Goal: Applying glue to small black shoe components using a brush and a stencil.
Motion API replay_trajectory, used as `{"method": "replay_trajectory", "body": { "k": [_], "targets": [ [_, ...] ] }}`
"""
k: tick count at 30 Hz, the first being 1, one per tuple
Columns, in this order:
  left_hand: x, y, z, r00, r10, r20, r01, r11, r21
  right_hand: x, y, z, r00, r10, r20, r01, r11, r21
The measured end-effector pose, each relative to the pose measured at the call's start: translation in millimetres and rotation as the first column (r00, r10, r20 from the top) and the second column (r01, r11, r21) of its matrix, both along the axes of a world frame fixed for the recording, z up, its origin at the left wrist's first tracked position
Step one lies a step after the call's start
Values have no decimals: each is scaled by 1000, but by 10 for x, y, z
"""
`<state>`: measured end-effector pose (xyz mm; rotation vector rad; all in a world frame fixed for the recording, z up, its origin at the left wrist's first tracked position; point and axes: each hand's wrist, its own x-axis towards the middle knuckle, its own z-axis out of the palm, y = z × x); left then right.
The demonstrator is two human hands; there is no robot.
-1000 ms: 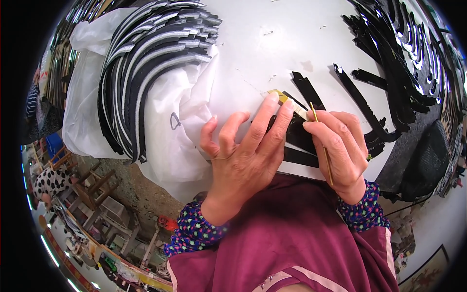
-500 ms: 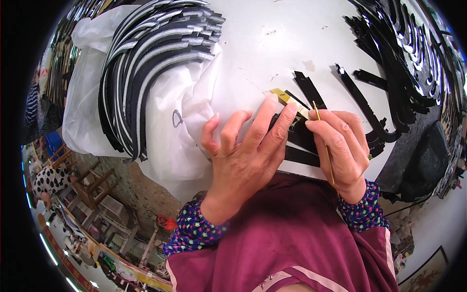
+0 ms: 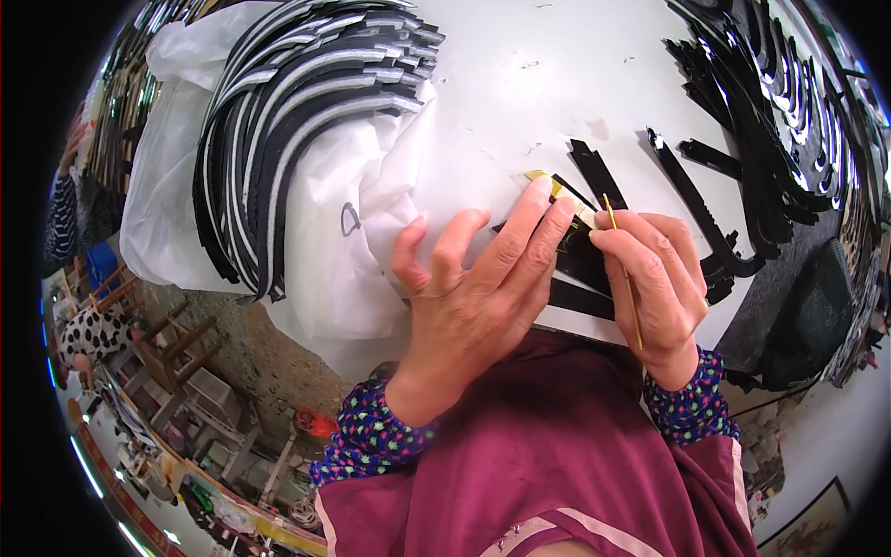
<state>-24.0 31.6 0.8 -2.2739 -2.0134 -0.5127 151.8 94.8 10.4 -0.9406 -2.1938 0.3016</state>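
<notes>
My left hand [image 3: 478, 302] lies with its fingers apart, index and middle fingertips pressing on a narrow yellow-and-white piece [image 3: 557, 187]. My right hand [image 3: 657, 283] grips a thin gold-coloured stick [image 3: 633, 311] between thumb and fingers. Its fingertips meet the lower end of the narrow piece. Under and beside the hands lie flat black strips [image 3: 583, 299], partly covered by my fingers. Another black strip [image 3: 597, 173] points away just beyond the right fingertips. What the stick's lower end touches is hidden by my right hand.
On the left, a stack of curved black-and-grey strips [image 3: 278, 139] rests on white plastic sheeting [image 3: 339, 278]. Many glossy black strips [image 3: 742, 139] are heaped at the right of the white table [image 3: 506, 102]. A dark mesh bag [image 3: 812, 320] sits right; wooden stools [image 3: 176, 348] stand on the floor left.
The view has shifted slightly, so the table and strips sit a little farther right. My hands keep nearly the same pose on the narrow piece, and the stick stays in my right hand.
</notes>
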Motion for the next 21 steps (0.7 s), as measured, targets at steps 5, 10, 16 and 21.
{"method": "replay_trajectory", "body": {
  "k": [5,10,16,21],
  "targets": [
    [3,-2,-13,1000,-1,-7,1,1000,16,3,-8,12,1000,-2,14,2,1000,-6],
    [13,-1,-43,1000,6,-5,-6,999,40,4,-8,22,1000,-6,23,6,1000,-4],
    [14,-4,-40,1000,7,-5,-7,999,40,7,-8,8,999,-13,29,13,1000,0],
    [17,-3,-40,1000,7,-3,-7,999,38,6,-6,19,1000,-9,30,9,1000,-12]
  ]
}}
